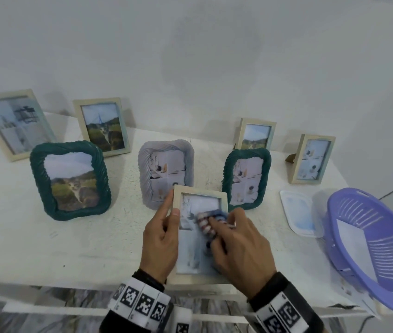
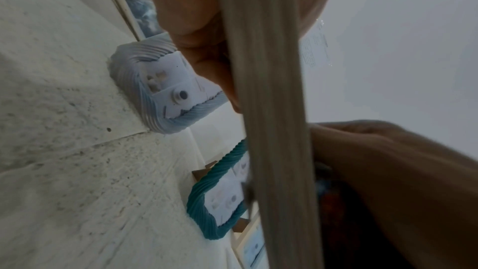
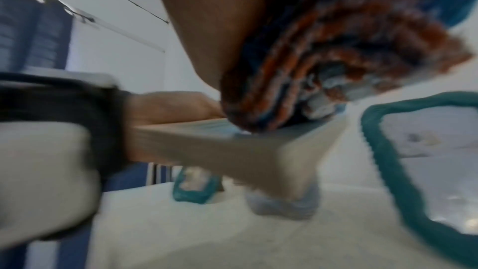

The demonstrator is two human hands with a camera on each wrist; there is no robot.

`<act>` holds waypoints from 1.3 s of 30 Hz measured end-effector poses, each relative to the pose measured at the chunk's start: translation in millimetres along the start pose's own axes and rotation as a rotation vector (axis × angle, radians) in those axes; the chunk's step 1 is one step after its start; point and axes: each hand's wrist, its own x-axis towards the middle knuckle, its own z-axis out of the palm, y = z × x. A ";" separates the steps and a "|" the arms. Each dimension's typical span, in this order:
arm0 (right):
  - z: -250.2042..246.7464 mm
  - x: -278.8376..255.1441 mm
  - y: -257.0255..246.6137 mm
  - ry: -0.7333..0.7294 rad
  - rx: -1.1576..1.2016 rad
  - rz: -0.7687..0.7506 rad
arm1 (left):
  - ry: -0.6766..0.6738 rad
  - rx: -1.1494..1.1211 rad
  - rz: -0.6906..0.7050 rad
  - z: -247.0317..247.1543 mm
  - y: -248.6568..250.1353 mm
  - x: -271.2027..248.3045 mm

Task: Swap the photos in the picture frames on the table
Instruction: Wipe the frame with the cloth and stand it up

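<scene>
A pale wooden picture frame (image 1: 201, 192) is held tilted above the table's front edge. My left hand (image 1: 160, 239) grips its left side, thumb on the front rail; that rail (image 2: 271, 109) fills the left wrist view. My right hand (image 1: 236, 246) presses a red, white and blue striped cloth (image 1: 208, 224) onto the frame's glass. The same cloth (image 3: 336, 48) shows bunched under my fingers in the right wrist view, touching the frame (image 3: 232, 150). Behind the held frame stand a grey ribbed frame (image 1: 165, 164) and a teal ribbed frame (image 1: 247, 179).
A larger teal frame (image 1: 70, 179) stands at the left. Several pale wooden frames line the back by the wall, one at far left (image 1: 14, 123). A purple plastic basket (image 1: 373, 248) overhangs the table's right edge, with a white lid (image 1: 297, 212) beside it.
</scene>
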 end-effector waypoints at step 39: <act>-7.1 10.5 -31.1 -0.035 0.002 -0.179 | -0.039 -0.056 -0.006 -13.9 2.4 -3.6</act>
